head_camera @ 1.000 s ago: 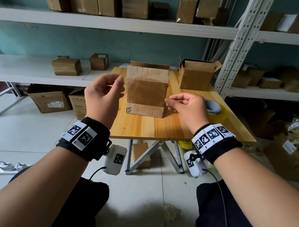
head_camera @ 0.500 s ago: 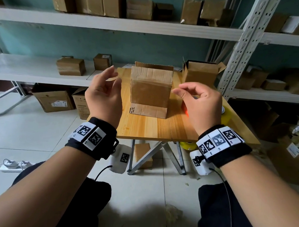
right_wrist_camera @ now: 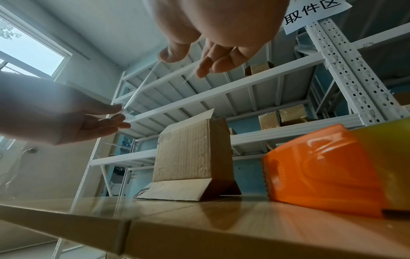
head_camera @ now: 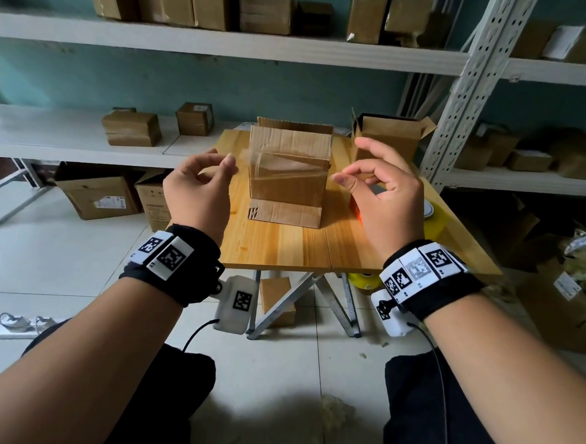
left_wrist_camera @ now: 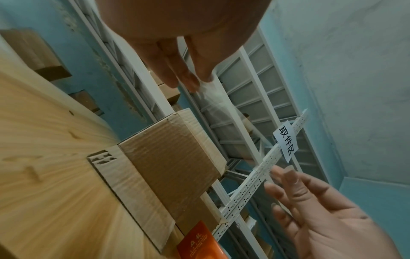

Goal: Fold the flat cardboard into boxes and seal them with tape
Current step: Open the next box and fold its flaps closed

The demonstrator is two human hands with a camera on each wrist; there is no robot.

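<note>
A folded cardboard box (head_camera: 288,184) stands upright on the wooden table (head_camera: 277,251), one flap lying flat toward me. A strip of clear tape (head_camera: 284,162) stretches in the air in front of the box's upper part. My left hand (head_camera: 232,162) pinches its left end and my right hand (head_camera: 342,178) pinches its right end. In the left wrist view the tape (left_wrist_camera: 219,105) runs from my left fingertips (left_wrist_camera: 199,82) toward the right hand (left_wrist_camera: 279,175). From the right wrist, the tape (right_wrist_camera: 142,87) hangs above the box (right_wrist_camera: 190,152).
An orange tape dispenser (head_camera: 356,211) with a yellow roll (head_camera: 436,224) lies on the table behind my right hand. An open box (head_camera: 389,135) stands at the table's back right. White shelving (head_camera: 465,91) holding several boxes surrounds the table.
Both hands have risen from beside the box and spread apart. A clear tape strip now shows stretched between them in front of the box.
</note>
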